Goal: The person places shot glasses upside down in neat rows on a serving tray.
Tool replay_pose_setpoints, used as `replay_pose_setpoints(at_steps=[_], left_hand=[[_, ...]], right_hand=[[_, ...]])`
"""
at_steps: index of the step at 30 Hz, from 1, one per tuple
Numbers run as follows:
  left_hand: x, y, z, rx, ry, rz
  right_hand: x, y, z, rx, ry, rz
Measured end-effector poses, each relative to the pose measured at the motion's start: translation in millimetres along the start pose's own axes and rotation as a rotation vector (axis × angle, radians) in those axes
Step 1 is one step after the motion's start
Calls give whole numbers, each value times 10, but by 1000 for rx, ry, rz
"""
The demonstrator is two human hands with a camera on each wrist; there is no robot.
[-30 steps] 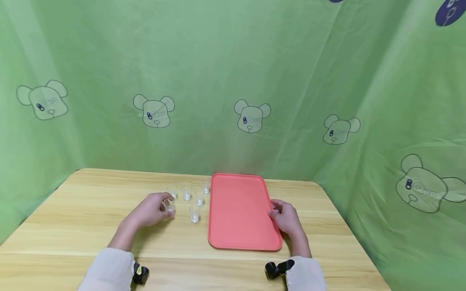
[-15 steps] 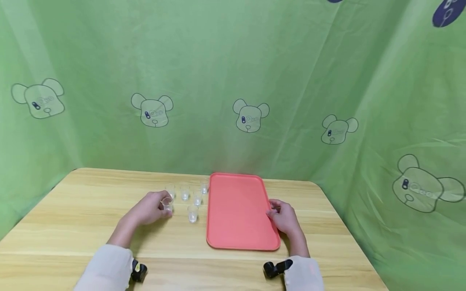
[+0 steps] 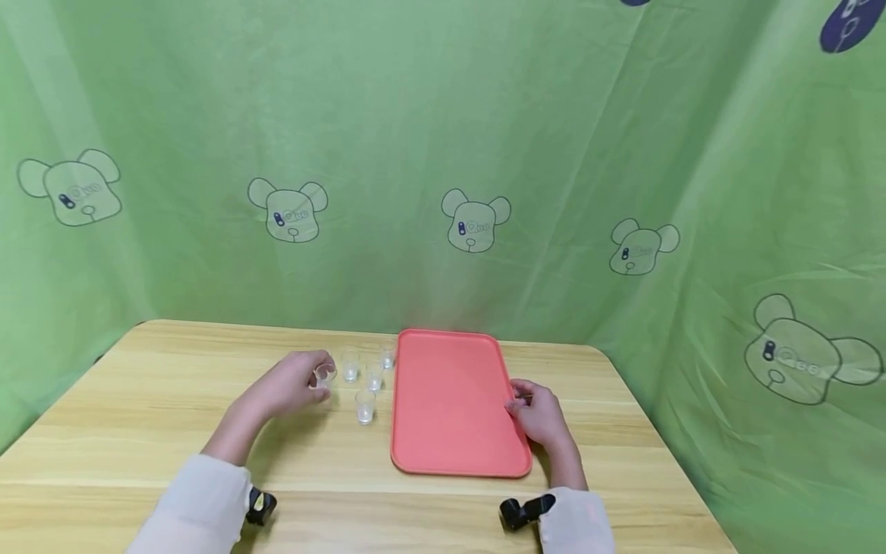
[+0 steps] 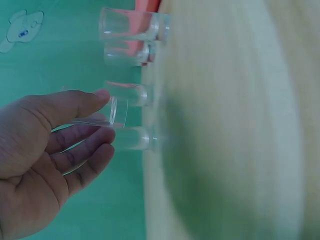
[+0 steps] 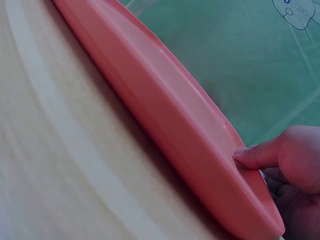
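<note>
My left hand (image 3: 295, 382) holds a small clear shot glass (image 4: 117, 112) between thumb and fingers, lifted off the table in the left wrist view. Just beyond and to the right of it, several similar glasses stand upright, among them a front glass (image 3: 365, 408), a middle glass (image 3: 374, 378) and a back one (image 3: 387, 358). One more glass (image 4: 135, 138) shows beside the fingertips in the left wrist view. A red rectangular tray (image 3: 460, 415) lies right of the glasses. On its right edge, my right hand (image 3: 541, 414) grips the rim, thumb (image 5: 252, 156) over the inside.
Everything rests on a light wood-grain table (image 3: 332, 492). Green cloth (image 3: 388, 115) with bear-head outlines hangs behind and along both sides. A black wrist camera (image 3: 261, 508) sits at the left sleeve, another camera (image 3: 526, 512) at the right.
My left hand has moved slightly up and away with the shot glass, covering the glass behind it. The right hand stays on the tray's edge.
</note>
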State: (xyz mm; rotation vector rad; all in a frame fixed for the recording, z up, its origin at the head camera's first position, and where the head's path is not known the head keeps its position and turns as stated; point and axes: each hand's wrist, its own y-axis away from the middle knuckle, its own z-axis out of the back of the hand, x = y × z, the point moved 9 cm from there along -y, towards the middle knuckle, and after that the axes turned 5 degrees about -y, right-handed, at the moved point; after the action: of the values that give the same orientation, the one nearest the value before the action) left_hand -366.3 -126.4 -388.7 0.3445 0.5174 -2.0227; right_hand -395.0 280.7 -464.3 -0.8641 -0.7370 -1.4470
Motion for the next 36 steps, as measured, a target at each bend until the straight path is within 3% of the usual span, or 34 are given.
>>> replay_pose_setpoints(at_steps=[6,13,24,36], left_hand=[[-176,-117,118,-20,-62,-72],[-418,-299,181,-32,-92,-105],[-671,-674,10,-23,33,-99],[-909,-978,-158,-117,223,-52]], right_hand=[[-3,-8,-9,-1,-3,4],[9,-10,4,-4,9,14],[-17,4,-1,-7,6,4],[15,10,2,-3,1,10]])
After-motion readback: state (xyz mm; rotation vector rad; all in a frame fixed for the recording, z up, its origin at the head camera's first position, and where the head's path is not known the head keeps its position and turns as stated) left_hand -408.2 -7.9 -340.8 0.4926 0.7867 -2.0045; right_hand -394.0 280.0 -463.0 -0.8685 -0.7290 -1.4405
